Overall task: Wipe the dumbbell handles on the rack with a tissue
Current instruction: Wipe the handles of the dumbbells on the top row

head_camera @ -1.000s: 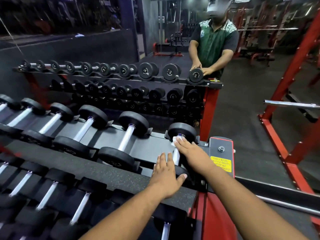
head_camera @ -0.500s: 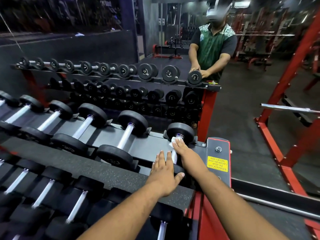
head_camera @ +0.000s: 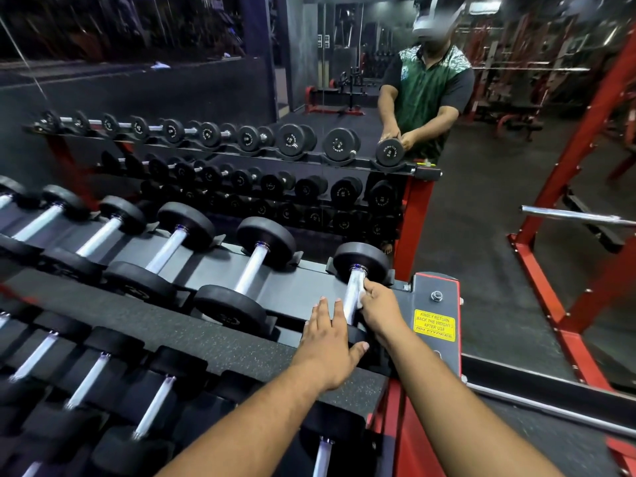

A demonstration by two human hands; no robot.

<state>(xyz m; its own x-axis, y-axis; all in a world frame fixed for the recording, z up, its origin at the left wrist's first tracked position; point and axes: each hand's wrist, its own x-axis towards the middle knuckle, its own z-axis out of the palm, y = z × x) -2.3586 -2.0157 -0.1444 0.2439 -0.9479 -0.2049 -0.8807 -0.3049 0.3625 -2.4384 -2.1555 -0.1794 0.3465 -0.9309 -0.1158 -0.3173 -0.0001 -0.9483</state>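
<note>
Top shelf of rack [head_camera: 303, 290]: dumbbells in a row, rightmost dumbbell [head_camera: 354, 287] at the right end, just left of the end plate with sticker [head_camera: 434, 325]. Lower shelf [head_camera: 172, 339] sits in front, more dumbbells below it. Mirror [head_camera: 206, 98] behind rack. Power rack [head_camera: 568, 235] to the right.
</note>
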